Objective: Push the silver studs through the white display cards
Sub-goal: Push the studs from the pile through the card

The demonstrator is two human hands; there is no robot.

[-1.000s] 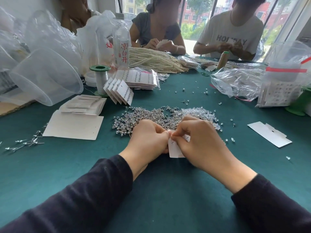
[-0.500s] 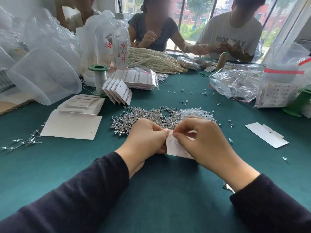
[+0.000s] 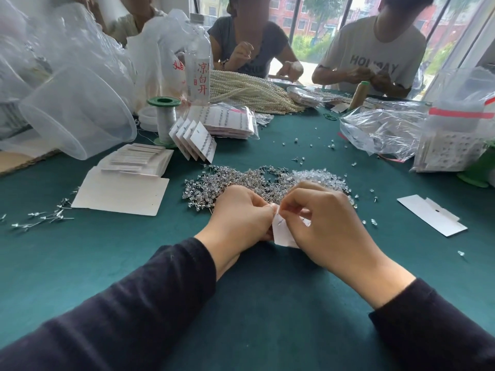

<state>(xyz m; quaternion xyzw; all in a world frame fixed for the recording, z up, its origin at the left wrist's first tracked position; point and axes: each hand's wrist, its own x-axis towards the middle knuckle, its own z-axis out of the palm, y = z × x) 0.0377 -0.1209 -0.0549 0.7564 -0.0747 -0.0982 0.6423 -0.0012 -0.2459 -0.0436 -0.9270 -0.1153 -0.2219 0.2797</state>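
In the head view, your left hand (image 3: 241, 215) and right hand (image 3: 328, 223) meet over the green surface (image 3: 267, 303), just on your side of the pile of silver studs (image 3: 230, 180). Between them they hold one small white display card (image 3: 282, 235), lifted off the cloth and tilted.

The left hand's fingers are curled, with thumb and forefinger nipping the card's upper left edge. The right hand pinches at the card's top, and its other fingers fold over most of the right half. Whether a post also sits between those fingertips cannot be told. A small glint on the card's face looks like a stud (image 3: 280, 223) partly seated, but it is too small to judge how far in.

Expect the card to be thin, very light and quick to buckle. Pinch it close beside the hole you are feeding, not out at a corner, so the push does not fold it.

The studs should weigh almost nothing, and their smooth metal will be slippery. The fine posts probably bend if pushed off-axis, so take each by its head and drive it straight. The pile looks tangled, so lift one clear before you aim it.

Clear backs (image 3: 318, 176) lie heaped against the right side of the pile. A stack of blank cards (image 3: 134, 162) sits well to the left, and filled cards (image 3: 195, 140) stand fanned beyond the pile. One loose card (image 3: 431, 215) lies flat to your right.
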